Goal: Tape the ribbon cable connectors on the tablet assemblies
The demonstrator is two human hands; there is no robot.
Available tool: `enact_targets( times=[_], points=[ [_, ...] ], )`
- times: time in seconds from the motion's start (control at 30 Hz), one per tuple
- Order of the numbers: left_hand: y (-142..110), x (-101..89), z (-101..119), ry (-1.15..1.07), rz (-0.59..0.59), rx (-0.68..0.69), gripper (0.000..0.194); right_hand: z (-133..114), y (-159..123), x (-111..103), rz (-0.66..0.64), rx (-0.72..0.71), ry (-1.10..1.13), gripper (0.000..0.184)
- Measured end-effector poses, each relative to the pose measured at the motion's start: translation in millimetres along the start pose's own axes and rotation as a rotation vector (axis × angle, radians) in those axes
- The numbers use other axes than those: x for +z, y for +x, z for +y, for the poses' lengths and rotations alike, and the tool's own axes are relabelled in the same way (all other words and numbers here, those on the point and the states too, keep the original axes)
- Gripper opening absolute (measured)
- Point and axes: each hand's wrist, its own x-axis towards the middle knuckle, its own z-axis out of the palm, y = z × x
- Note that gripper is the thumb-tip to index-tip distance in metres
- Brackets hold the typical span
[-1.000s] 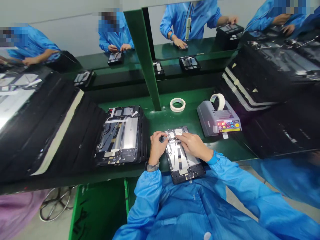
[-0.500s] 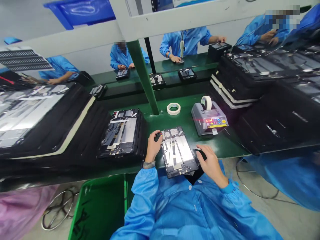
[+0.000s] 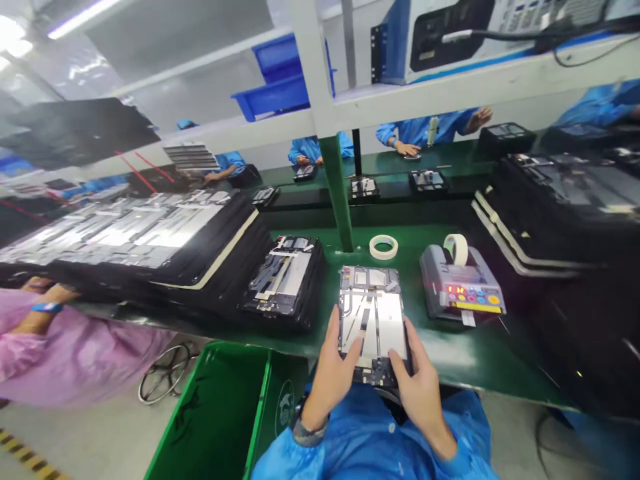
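An opened tablet (image 3: 373,313), its silver inner plate and black frame showing, lies lengthwise in front of me on the green bench (image 3: 450,353). My left hand (image 3: 334,370) grips its near left corner, thumb on top. My right hand (image 3: 419,380) grips the near right corner the same way. Both hands are closed on the tablet's near end, which sticks out over the bench's front edge.
A stack of similar tablets (image 3: 286,283) sits to the left, a tape dispenser (image 3: 463,288) and a loose tape roll (image 3: 383,247) to the right. Black trays (image 3: 125,243) flank both sides. A green bin (image 3: 215,420) stands below. A person in pink (image 3: 60,360) is at left; others work across.
My head has lifted, showing more of the shelf. Both hands slid from the tablet's far corners and right side to its near end, now gripping it by the two near corners.
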Motion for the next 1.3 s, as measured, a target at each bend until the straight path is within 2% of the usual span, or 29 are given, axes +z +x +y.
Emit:
enact_targets(
  times=[0.07, 0.17, 0.27, 0.33, 0.4, 0.5, 0.63, 0.7, 0.77, 0.83, 0.87, 0.9, 0.93, 0.97, 1.03, 1.07, 1.1, 1.17, 1.2, 1.23, 1.3],
  points=[
    [13.8, -37.6, 27.9, 0.074, 0.06, 0.073, 0.082, -37.5, 11.6, 16.6, -0.075, -0.048, 0.046, 0.075],
    [50.7, -110.1, 52.7, 0.263, 0.193, 0.183, 0.07, -86.4, 36.3, 69.5, -0.225, -0.129, 0.104, 0.078],
    [93.5, -175.0, 51.5, 0.398, 0.227, 0.173, 0.061, -112.8, 56.1, 136.2, -0.352, -0.163, 0.136, 0.08],
    [114.5, -200.9, 41.4, 0.438, 0.251, 0.107, 0.06, -119.0, 61.3, 172.6, -0.413, -0.161, 0.122, 0.081],
    [127.7, -210.3, 30.2, 0.47, 0.29, 0.024, 0.061, -119.0, 61.0, 196.2, -0.449, -0.144, 0.092, 0.081],
    [142.2, -203.9, 20.4, 0.465, 0.291, -0.095, 0.062, -114.1, 58.9, 210.1, -0.458, -0.096, 0.035, 0.081],
    [157.1, -195.1, 23.0, 0.396, 0.224, -0.125, 0.061, -120.4, 60.4, 212.1, -0.395, -0.017, -0.03, 0.088],
    [150.9, -199.3, 29.5, 0.392, 0.19, -0.148, 0.061, -133.6, 57.9, 209.2, -0.383, 0.027, -0.047, 0.099],
    [135.4, -206.9, 40.6, 0.435, 0.194, -0.186, 0.063, -147.6, 53.2, 196.0, -0.436, 0.059, -0.045, 0.107],
    [121.4, -208.6, 58.0, 0.5, 0.298, -0.203, 0.063, -154.4, 47.8, 161.7, -0.531, 0.085, -0.021, 0.099],
    [117.4, -202.6, 69.5, 0.522, 0.395, -0.186, 0.062, -153.2, 43.7, 133.5, -0.571, 0.111, 0.0, 0.087],
    [114.5, -189.3, 82.8, 0.502, 0.462, -0.157, 0.061, -148.9, 37.2, 97.2, -0.58, 0.157, 0.02, 0.069],
    [111.1, -167.8, 97.7, 0.42, 0.433, -0.133, 0.056, -142.0, 27.4, 53.2, -0.547, 0.247, 0.048, 0.051],
    [105.6, -137.9, 113.3, 0.298, 0.313, -0.118, 0.049, -133.2, 14.2, 2.7, -0.461, 0.369, 0.104, 0.041],
    [86.2, -57.1, 143.9, -0.031, -0.218, -0.15, 0.044, -113.7, -16.9, -111.0, -0.23, 0.558, 0.194, 0.042],
    [73.7, -9.8, 157.2, -0.193, -0.472, -0.225, 0.044, -104.6, -30.5, -169.6, -0.026, 0.633, 0.224, 0.047],
    [61.0, 39.4, 168.7, -0.36, -0.641, -0.32, 0.045, -96.8, -39.8, -226.2, 0.234, 0.674, 0.234, 0.049],
    [40.9, 135.3, 186.1, -0.578, -0.729, -0.563, 0.042, -85.7, -39.7, -325.4, 0.771, 0.584, 0.228, 0.049],
    [34.7, 178.6, 192.7, -0.607, -0.731, -0.691, 0.035, -82.4, -30.0, -365.3, 0.927, 0.504, 0.252, 0.046],
    [31.2, 217.3, 198.6, -0.601, -0.672, -0.785, 0.029, -80.6, -15.0, -398.1, 0.999, 0.459, 0.286, 0.042],
    [30.5, 277.6, 210.8, -0.595, -0.594, -0.887, 0.022, -80.6, 24.0, -444.7, 1.021, 0.422, 0.332, 0.033]
  ],
)
